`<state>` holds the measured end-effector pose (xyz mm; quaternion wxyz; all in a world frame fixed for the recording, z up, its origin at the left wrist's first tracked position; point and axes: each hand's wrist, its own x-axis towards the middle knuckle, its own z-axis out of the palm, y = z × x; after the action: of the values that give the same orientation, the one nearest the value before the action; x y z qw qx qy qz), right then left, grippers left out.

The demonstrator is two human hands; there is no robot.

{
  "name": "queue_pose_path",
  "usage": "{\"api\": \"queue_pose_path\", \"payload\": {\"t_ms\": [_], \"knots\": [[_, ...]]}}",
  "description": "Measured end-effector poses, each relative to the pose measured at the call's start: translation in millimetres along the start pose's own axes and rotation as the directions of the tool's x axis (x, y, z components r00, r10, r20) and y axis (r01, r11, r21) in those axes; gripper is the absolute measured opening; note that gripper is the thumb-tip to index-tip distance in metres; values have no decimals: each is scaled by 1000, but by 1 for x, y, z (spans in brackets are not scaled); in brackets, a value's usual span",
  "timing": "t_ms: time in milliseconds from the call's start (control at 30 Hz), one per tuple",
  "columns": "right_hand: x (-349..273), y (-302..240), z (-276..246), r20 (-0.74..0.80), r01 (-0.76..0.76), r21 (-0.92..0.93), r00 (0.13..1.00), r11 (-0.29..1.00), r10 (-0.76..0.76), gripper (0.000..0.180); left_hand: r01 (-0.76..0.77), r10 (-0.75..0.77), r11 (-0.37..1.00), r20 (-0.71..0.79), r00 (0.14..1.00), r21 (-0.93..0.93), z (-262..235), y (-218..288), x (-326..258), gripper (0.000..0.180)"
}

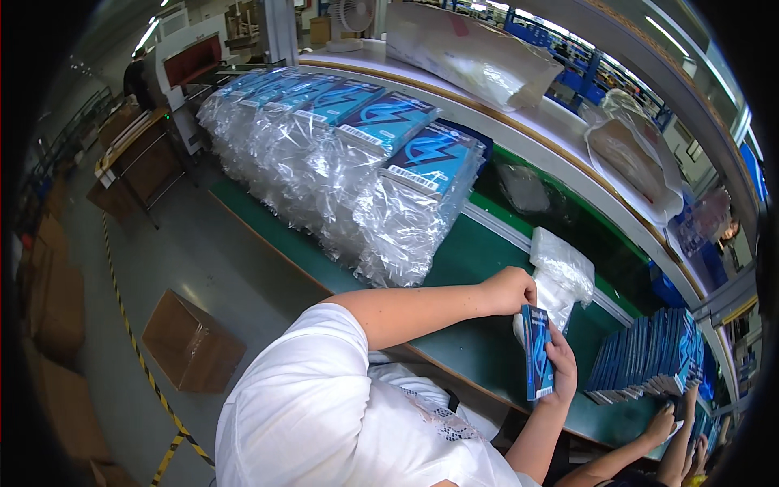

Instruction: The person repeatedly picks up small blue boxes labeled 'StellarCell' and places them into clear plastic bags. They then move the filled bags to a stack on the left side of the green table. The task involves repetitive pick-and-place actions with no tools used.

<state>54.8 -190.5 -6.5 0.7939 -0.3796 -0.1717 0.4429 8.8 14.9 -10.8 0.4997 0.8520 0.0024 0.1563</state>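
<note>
From the head camera, the left hand (510, 290) is curled shut over the top edge of a slim blue box (536, 351) and the right hand (561, 363) wraps its lower right side, fingers closed on it, holding it just above the near edge of the green workbench (479, 341), beside a crumpled clear plastic bag (561, 276). The box stands on end, long axis roughly vertical, its printed face turned towards the person's left; it looks light, stiff and somewhat slick, best pinched by its narrow edges. About 8 bagged blue boxes (357, 154) run along the bench's far left side, and a stack of blue boxes (649, 357) sits at its right end by a co-worker's hands (661, 422).
</note>
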Motion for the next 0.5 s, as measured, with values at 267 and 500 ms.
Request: {"api": "queue_pose_path", "payload": {"t_ms": [267, 500], "knots": [[-3, -3, -18, -65, 20, -243, 997, 970, -37, 58, -40, 42, 998, 23, 999, -56, -2, -2, -3, 10], [1, 20, -21, -345, 144, -379, 894, 914, -284, 34, -225, 202, 951, 123, 972, 213, 0, 15, -16, 31]]}}
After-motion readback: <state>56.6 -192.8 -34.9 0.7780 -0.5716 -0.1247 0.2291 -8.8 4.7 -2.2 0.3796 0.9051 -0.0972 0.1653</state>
